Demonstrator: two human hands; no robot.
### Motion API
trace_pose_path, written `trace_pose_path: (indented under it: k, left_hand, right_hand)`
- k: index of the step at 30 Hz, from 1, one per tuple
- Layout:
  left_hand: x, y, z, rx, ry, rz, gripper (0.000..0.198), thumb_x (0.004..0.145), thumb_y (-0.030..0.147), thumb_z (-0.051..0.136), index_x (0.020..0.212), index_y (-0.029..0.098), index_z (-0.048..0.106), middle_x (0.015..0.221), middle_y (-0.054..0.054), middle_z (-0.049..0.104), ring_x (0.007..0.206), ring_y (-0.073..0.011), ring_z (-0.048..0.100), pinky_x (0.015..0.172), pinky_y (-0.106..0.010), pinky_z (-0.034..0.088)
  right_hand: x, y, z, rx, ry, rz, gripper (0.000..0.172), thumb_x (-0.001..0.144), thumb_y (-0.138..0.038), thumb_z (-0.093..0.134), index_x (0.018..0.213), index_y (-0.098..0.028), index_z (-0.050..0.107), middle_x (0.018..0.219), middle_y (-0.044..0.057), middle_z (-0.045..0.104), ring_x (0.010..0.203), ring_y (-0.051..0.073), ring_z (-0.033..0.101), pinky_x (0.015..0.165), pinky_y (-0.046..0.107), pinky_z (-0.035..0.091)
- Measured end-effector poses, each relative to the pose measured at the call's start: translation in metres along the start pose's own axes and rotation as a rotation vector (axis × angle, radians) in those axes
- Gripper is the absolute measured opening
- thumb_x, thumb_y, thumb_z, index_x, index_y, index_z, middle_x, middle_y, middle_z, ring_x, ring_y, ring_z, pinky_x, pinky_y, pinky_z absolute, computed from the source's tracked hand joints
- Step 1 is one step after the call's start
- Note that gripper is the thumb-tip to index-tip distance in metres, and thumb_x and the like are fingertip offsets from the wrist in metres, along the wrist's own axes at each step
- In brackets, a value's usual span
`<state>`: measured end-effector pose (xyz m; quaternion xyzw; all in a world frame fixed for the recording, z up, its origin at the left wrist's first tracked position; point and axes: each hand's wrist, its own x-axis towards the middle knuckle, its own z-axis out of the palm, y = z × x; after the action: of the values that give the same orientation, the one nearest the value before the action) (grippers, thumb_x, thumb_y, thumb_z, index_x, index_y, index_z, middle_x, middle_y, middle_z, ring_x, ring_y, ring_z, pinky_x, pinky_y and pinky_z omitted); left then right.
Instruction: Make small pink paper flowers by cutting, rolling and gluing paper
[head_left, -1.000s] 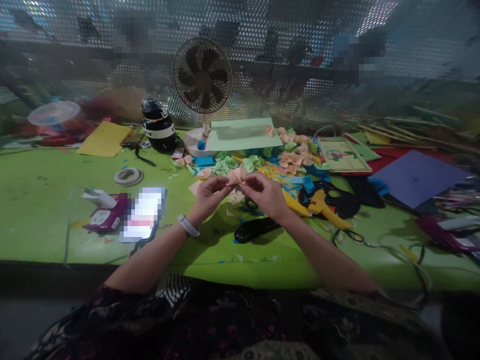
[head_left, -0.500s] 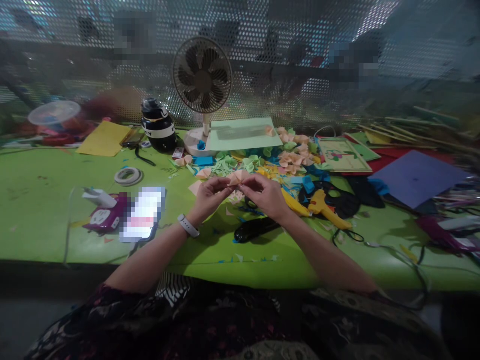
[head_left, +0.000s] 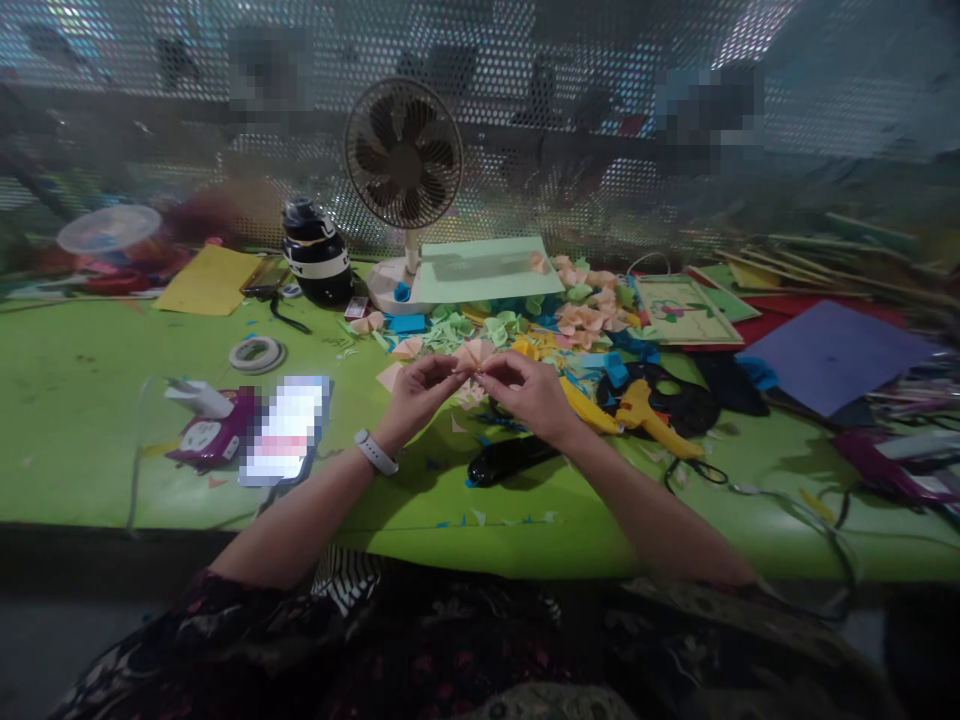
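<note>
The peach piece (head_left: 475,353) looks like matt paper, the tabletop (head_left: 427,510) smooth.

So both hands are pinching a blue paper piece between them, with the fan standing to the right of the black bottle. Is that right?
One thing is off: the paper piece is peach, not blue, as the head view shows. The rest stands: the left hand and right hand pinch it between them, and the fan stands to the right of the black bottle.

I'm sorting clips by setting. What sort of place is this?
Probably a craft workspace: paper flowers piled on a green table, a purple sheet, and what looks like a yellow glue gun.
</note>
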<state>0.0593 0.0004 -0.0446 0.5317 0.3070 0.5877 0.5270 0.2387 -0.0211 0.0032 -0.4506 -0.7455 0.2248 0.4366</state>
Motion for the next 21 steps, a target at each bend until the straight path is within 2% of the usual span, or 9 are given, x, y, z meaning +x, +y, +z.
trace_pose_path:
  k: [10, 21]
  left_hand:
    - [-0.0009, -0.0015, -0.0032, 0.009, 0.017, -0.02, 0.039, 0.067, 0.037, 0.088, 0.094, 0.016, 0.069, 0.089, -0.005, 0.076, 0.084, -0.019, 0.074, 0.08, -0.034, 0.06]
    - [0.0001, -0.0052, -0.0052, 0.078, 0.003, 0.099, 0.037, 0.069, 0.033, 0.087, 0.096, 0.017, 0.067, 0.089, -0.005, 0.076, 0.082, -0.0181, 0.074, 0.08, -0.033, 0.06]
  right_hand:
    - [-0.0001, 0.0017, 0.0005, -0.006, 0.011, 0.006, 0.011, 0.085, -0.031, 0.067, 0.084, -0.02, 0.068, 0.079, 0.002, 0.072, 0.069, 0.015, 0.064, 0.068, 0.03, 0.052]
    - [-0.0001, 0.0008, 0.0, -0.049, 0.008, 0.031, 0.008, 0.084, -0.029, 0.066, 0.083, -0.021, 0.068, 0.08, 0.003, 0.073, 0.072, 0.017, 0.066, 0.068, 0.03, 0.052]
